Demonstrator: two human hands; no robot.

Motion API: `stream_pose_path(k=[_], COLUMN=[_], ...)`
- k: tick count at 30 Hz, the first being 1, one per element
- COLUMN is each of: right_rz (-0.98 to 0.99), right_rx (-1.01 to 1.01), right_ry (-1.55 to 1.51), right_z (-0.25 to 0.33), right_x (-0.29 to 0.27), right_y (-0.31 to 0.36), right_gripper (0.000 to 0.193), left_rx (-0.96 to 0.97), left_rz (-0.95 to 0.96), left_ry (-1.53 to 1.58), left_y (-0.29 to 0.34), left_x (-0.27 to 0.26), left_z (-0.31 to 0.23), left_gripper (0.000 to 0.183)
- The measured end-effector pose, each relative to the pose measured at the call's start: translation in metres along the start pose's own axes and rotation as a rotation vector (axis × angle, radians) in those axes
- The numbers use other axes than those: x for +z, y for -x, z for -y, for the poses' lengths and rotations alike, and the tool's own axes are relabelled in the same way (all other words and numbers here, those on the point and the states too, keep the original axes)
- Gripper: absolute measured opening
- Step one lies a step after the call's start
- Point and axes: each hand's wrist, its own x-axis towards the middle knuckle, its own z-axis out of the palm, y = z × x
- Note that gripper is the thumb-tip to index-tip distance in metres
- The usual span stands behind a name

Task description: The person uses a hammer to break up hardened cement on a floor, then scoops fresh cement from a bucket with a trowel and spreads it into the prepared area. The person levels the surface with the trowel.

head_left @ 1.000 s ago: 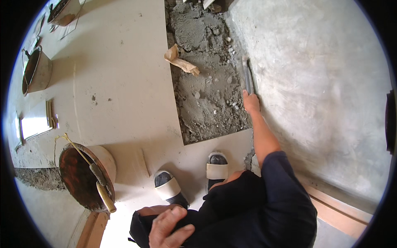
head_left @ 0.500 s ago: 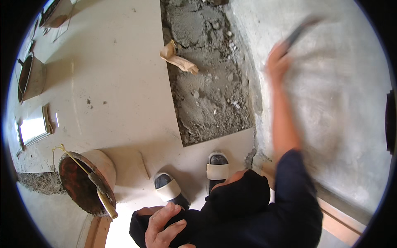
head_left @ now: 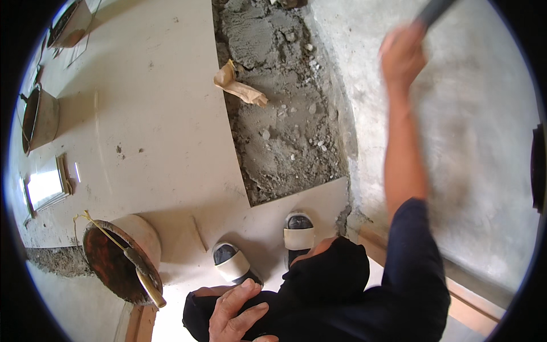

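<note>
My right hand (head_left: 403, 57) is raised at the upper right with its fingers wrapped round a dark, narrow tool (head_left: 437, 10). The tool lies over the smooth grey wall (head_left: 473, 131); its far end runs out of the picture, so its kind does not show. Low in the middle, my left hand (head_left: 235, 313) is near my knee on black cloth, fingers loosely bent and apart, with nothing seen in them. Beside the wall, a bare strip of rough grey mortar (head_left: 273, 148) borders the pale floor tiles (head_left: 165, 102). A crumpled piece of brown paper (head_left: 244, 91) straddles the tile edge.
A bucket (head_left: 149, 242) stands at the lower left, a wooden-handled tool (head_left: 150, 290) across its rim. Two more buckets (head_left: 47, 119) (head_left: 74, 28) are along the far left, near a shiny rectangular sheet (head_left: 47, 185). My sandals (head_left: 298, 236) are between the bucket and the wall.
My right hand has moved up and to the right over the wall, carrying the dark tool partly out of view. My left hand has stayed near my knee.
</note>
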Motion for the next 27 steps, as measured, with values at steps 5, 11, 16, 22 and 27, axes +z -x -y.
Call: stream_pose_path(k=[5, 11, 16, 22, 27], right_rz=[0.884, 0.458, -0.036, 0.912, 0.625], right_rx=[1.276, 0.763, 0.16, 0.911, 1.28], right_ry=[0.049, -0.29, -0.258, 0.368, -0.4], right_z=[-0.035, -0.011, 0.015, -0.044, -0.044], right_x=[0.01, -0.029, -0.047, 0.023, 0.065], right_y=[0.159, 0.051, -0.027, 0.174, 0.204], right_gripper=[0.07, 0.063, 0.043, 0.073, 0.069], left_rx=[0.051, 0.016, -0.003, -0.007, -0.037], left_rz=[0.014, 0.025, 0.029, -0.061, -0.183], left_ry=[0.039, 0.03, 0.007, -0.031, -0.055], left_y=[0.013, 0.011, 0.005, 0.018, 0.03], left_x=[-0.002, 0.001, 0.006, 0.004, 0.006], left_z=[-0.007, -0.008, -0.004, -0.008, -0.014], left_gripper=[0.05, 0.051, 0.051, 0.052, 0.057])
